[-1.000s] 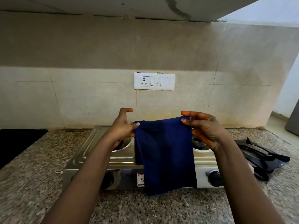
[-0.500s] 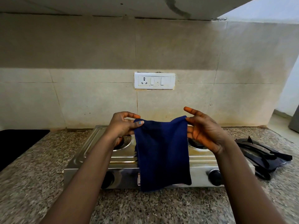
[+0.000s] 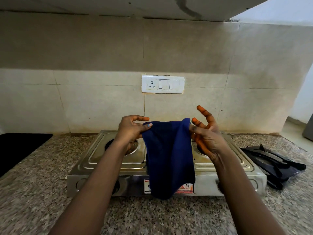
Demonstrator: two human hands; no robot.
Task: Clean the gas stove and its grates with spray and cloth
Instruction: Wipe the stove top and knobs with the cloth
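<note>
We have one view only, from a wide-angle camera worn on the head. It looks forward and slightly down across the table (image 3: 152, 217) at the tiled wall (image 3: 101, 107), square on. Both forearms reach in from the bottom edge, so the hands sit close below us. Straight lines bow toward the frame's edges.

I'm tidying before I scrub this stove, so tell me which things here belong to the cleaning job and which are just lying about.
Part of the job:
- blue cloth, pinched by the left hand and right hand
- steel gas stove
- black grates, stacked on the counter right of the stove

Just there:
- wall socket and switches
- black mat at far left
</note>
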